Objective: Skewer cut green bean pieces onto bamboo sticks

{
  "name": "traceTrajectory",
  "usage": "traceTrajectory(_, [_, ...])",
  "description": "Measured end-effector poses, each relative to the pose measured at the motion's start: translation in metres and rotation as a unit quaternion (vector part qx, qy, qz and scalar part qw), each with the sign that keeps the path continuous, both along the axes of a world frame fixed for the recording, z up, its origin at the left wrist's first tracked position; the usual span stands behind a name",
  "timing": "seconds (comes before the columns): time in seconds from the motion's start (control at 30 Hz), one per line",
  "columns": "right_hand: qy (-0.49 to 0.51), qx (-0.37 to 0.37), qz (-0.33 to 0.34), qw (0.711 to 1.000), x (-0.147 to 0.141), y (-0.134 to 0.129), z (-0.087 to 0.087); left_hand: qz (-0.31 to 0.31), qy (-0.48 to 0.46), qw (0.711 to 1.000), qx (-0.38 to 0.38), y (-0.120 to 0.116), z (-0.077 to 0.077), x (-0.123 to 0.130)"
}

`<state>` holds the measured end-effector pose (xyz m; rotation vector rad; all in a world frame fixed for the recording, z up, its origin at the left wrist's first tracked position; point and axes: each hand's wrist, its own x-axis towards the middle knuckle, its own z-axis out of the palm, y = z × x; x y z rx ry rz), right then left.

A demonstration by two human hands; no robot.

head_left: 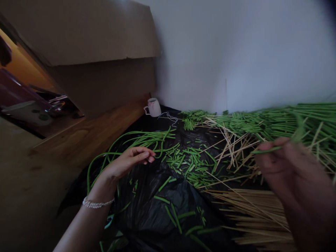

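My left hand (132,161) is over the black plastic sheet, its fingers curled and the thumb against them. Long green garlic scapes (141,140) lie behind it, and one curves close to the fingertips. I cannot make out whether anything is pinched there. My right hand (296,175), blurred and dark, has a short cut piece of garlic scape (266,150) pinched between thumb and fingers. Another blurred green strip shows just above that hand. Short cut scape pieces (193,161) lie heaped between the hands, with several longer ones scattered nearer me.
A bundle of thin wooden skewers (252,210) lies at front right, with loose skewers (231,147) crossing behind. Rows of green pieces (278,122) are stacked along the wall. A white mug (153,107) and thin string stand by a cardboard box (105,52). Black plastic (147,217) covers the surface.
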<state>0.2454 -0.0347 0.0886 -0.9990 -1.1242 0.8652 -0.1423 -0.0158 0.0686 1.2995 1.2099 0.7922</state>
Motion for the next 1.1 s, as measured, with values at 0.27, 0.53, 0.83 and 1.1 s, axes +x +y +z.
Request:
traceTrajectory(0.27, [0.048, -0.192, 0.204, 0.959, -0.058, 0.003, -0.056, -0.161, -0.002, 0.987, 0.006, 0.034, -0.001, 0.096])
traceTrajectory(0.53, [0.017, -0.188, 0.211, 0.959, -0.064, 0.007, -0.077, -0.200, -0.039, 0.978, -0.052, 0.034, -0.040, 0.135])
traceTrajectory(0.83, [0.074, -0.217, 0.172, 0.958, -0.048, 0.013, -0.068, -0.237, -0.074, 0.964, -0.093, 0.031, -0.052, 0.137])
traceTrajectory(1.1, [0.047, -0.204, 0.165, 0.964, -0.049, 0.012, -0.072, -0.185, -0.111, 0.974, -0.065, 0.024, -0.063, 0.139])
